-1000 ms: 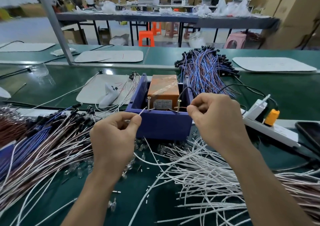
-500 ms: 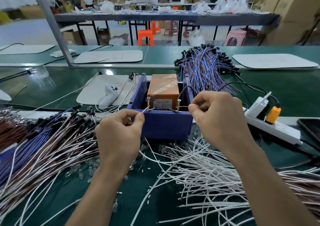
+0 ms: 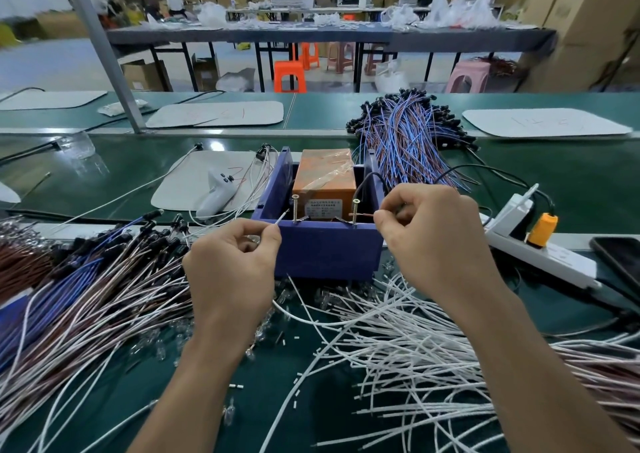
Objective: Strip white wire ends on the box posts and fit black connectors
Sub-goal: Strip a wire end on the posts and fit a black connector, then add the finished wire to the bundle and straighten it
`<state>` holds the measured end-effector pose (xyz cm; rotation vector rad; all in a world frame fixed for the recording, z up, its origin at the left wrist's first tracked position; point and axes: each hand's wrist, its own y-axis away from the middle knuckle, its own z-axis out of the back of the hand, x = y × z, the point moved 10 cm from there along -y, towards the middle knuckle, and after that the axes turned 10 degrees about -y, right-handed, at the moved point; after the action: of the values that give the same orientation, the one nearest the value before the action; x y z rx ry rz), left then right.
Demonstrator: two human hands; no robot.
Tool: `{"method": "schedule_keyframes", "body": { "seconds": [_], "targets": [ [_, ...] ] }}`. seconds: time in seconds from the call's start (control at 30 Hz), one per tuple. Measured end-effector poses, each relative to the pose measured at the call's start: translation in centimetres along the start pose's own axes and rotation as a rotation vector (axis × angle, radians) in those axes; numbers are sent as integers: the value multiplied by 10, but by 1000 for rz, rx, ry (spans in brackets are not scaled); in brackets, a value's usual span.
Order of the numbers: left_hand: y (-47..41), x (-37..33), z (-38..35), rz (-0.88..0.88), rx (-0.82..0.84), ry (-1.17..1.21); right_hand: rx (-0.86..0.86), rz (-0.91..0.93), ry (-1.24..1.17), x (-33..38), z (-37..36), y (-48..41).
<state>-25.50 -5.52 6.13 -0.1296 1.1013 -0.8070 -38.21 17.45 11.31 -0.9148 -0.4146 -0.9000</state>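
While our L fingertips [image 3: 272, 234] sit pinched tight, thumb vs index, on one end of a white wire [image 3: 283, 216], its tip angles up & stops just short of the left post [image 3: 295, 210]. The R fingertips [image 3: 381, 217] pinch what we take for the wire's other end, w/ a short coppery stretch reaching across to touch the right post [image 3: 355, 211]. On both the L hand [image 3: 235, 272] & R hand [image 3: 436, 241] the remaining fingers are curled in and hold nothing else we can see. Both posts stand upright on the near wall of the blue box [image 3: 325, 251], w/ an orange block [image 3: 325, 178] inside behind them. We judge this as the strip step, R end further along than L. To do it well, we'd keep each pinch close to the tip so the wire doesn't flex, bring the insulation square against the post, then pull straight back along the wire's own line, not sideways, so strands don't fray. A black lead runs into the box, so the posts are prob. live or hot; skin stays off the metal. Loose white wires [image 3: 398, 348] lie piled near us on the R, and cut insulation bits [image 3: 294, 381] dot the green belt [image 3: 571, 189]. Finished leads w/ black connectors [image 3: 162, 234] lie at L, a power strip [image 3: 540, 255] at R.
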Motion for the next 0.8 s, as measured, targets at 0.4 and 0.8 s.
{"method": "schedule_keyframes", "body": {
  "seconds": [0.4, 0.8],
  "targets": [
    [8, 5, 18, 132, -104, 475, 769, -209, 176, 1, -48, 43],
    [-4, 59, 7, 571, -70, 1025, 793, -136, -154, 16, -60, 40]
  ]
}}
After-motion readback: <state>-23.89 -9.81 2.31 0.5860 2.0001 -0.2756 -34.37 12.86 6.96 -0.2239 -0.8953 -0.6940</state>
